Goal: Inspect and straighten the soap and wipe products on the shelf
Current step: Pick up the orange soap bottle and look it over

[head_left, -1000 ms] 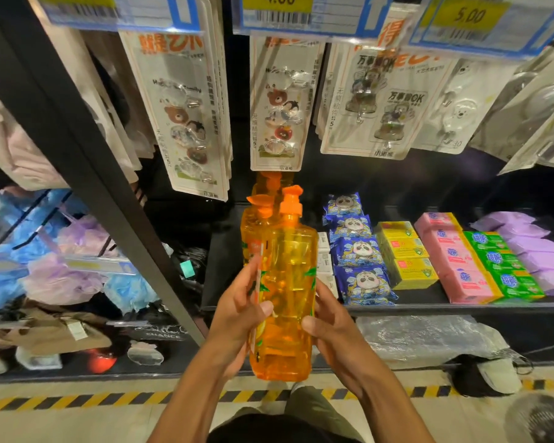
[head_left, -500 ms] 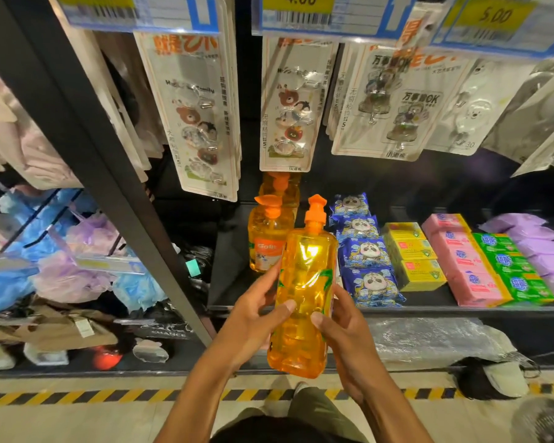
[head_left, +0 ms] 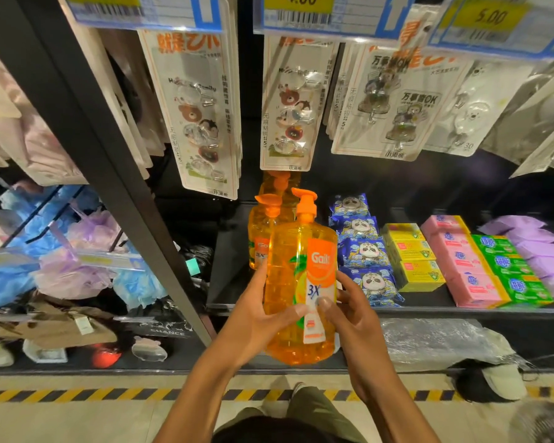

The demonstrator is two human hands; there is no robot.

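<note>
I have my left hand (head_left: 253, 324) and right hand (head_left: 354, 318) curled round the orange pump bottle (head_left: 296, 270) from either side, thumbs laid across its front label. It is upright, held just in front of the shelf (head_left: 232, 270) edge. Behind it stand more orange bottles (head_left: 259, 233), with panda wipe packs (head_left: 363, 251) to their right.

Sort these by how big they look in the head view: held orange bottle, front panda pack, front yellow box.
1. orange bottle, though it's nearest the camera.
2. panda pack and yellow box look alike; unranked.
</note>
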